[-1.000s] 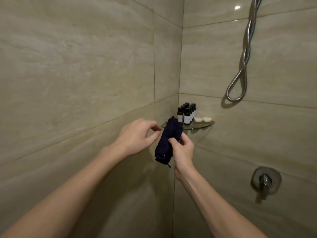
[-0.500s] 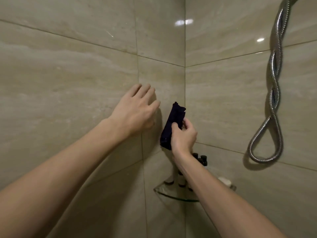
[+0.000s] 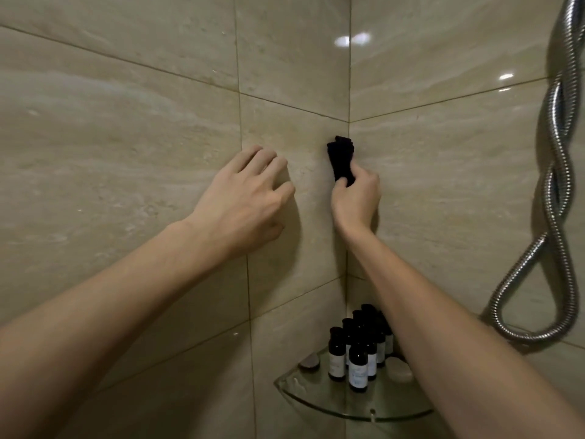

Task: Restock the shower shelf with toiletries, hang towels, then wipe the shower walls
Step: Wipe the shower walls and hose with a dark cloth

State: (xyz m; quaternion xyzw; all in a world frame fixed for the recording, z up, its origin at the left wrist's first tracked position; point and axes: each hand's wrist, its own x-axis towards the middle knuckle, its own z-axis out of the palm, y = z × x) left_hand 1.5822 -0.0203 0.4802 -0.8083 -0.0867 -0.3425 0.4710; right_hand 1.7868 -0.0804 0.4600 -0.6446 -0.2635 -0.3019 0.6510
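Observation:
My right hand (image 3: 356, 198) is closed around a dark folded cloth (image 3: 341, 158) and presses it into the corner where the two beige tiled shower walls (image 3: 133, 153) meet. My left hand (image 3: 247, 201) lies against the left wall with its fingers spread and holds nothing. Lower down, a glass corner shelf (image 3: 304, 394) carries several small dark bottles with white labels (image 3: 357, 365). Two small soaps (image 3: 309, 361) lie on the shelf beside them. My right forearm covers part of the shelf.
A coiled metal shower hose (image 3: 557, 191) hangs in a loop on the right wall. Ceiling lights reflect in the glossy tiles near the top. The wall surfaces around both hands are bare tile.
Both hands have risen up the walls, away from the shelf. My right hand has pushed the cloth into the corner. My left hand has gone from near the cloth to lying spread on the left wall.

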